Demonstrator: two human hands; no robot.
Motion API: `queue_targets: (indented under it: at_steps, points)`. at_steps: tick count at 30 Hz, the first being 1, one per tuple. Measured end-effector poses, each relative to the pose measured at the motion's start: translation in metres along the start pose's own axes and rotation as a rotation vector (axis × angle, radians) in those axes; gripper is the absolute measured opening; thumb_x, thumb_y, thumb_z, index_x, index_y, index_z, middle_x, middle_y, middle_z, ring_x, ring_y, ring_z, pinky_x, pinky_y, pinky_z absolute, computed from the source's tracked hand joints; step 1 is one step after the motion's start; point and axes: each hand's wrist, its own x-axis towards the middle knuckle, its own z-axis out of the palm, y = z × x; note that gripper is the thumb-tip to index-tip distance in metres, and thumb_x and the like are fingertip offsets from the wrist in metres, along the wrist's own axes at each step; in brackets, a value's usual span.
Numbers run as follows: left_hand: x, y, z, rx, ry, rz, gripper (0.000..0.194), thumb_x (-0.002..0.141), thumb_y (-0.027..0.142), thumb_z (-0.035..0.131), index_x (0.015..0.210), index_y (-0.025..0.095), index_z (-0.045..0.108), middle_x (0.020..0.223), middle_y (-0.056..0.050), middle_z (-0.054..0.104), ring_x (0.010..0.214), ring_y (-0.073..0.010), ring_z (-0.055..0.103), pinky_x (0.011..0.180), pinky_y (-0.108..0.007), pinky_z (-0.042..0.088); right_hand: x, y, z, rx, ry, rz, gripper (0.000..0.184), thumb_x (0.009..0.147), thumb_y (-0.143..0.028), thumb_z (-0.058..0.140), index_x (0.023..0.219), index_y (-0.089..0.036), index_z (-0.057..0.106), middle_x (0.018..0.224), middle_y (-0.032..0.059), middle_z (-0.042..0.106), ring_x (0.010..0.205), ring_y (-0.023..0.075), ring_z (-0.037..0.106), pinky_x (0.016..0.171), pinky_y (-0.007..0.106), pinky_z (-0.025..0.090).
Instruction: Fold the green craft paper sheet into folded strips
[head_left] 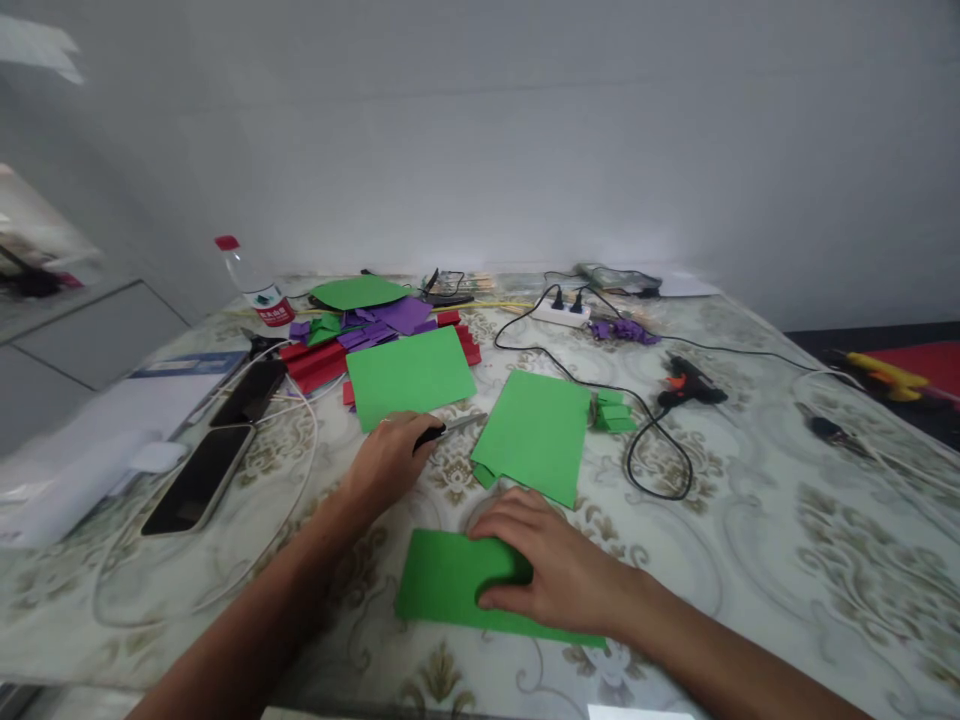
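Note:
My left hand (388,458) is closed around the black handle of a slim metal blade (461,424), which points right; I cannot tell whether it is a knife or scissors. Beneath my right hand (544,560) is a long piece of green paper (442,580) near the front of the table. The fingers curl over its far edge while the thumb presses on it. Just beyond my right hand lies a green sheet (536,430) with one folded corner. Another green sheet (412,372) rests beyond my left hand, partly over red and purple paper pieces.
At left are two phones (199,480), a white cable and a bottle (259,285). A black glue gun (691,382) trails its cord on the right, near small green folded pieces (613,412). Further back stands a power strip (561,313) beside crumpled purple paper (624,331).

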Motion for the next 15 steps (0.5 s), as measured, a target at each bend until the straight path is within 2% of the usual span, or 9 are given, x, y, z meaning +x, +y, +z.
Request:
queue_targets:
  at_steps: [15]
  points:
    - [-0.0017, 0.0077, -0.0016, -0.016, 0.009, 0.018, 0.02, 0.093, 0.016, 0.056, 0.107, 0.019, 0.07, 0.106, -0.008, 0.073, 0.102, -0.0267, 0.065, 0.092, -0.04, 0.05, 0.0004, -0.0016, 0.0003, -0.008, -0.003, 0.023, 0.053, 0.077, -0.045, 0.084, 0.119, -0.02, 0.062, 0.116, 0.0058, 0.068, 0.112, 0.0245, 0.057, 0.102, 0.041, 0.04]
